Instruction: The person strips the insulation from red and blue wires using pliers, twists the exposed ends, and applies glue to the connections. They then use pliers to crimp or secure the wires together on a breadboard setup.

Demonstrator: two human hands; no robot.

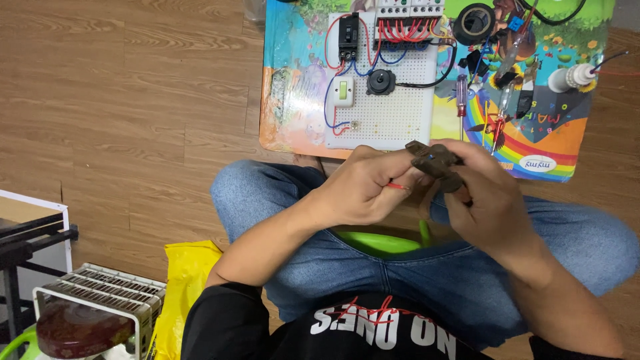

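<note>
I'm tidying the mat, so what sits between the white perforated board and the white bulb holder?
In the head view, between the perforated board and bulb holder: a red-handled screwdriver, a tape roll and loose small tools.

The person wears a black short-sleeved T-shirt [360,333] with white block lettering across the chest, crossed by thin red scribble-like strokes. The left sleeve [220,320] ends above the elbow, leaving the forearm bare; only a sliver of the right sleeve [553,348] shows at the bottom edge of the view. Below the shirt come blue denim jeans [427,267], mid-wash, faded paler over both knees and creased at the lap. The left hand [357,190] and right hand [487,200] are bare, without gloves.
</note>
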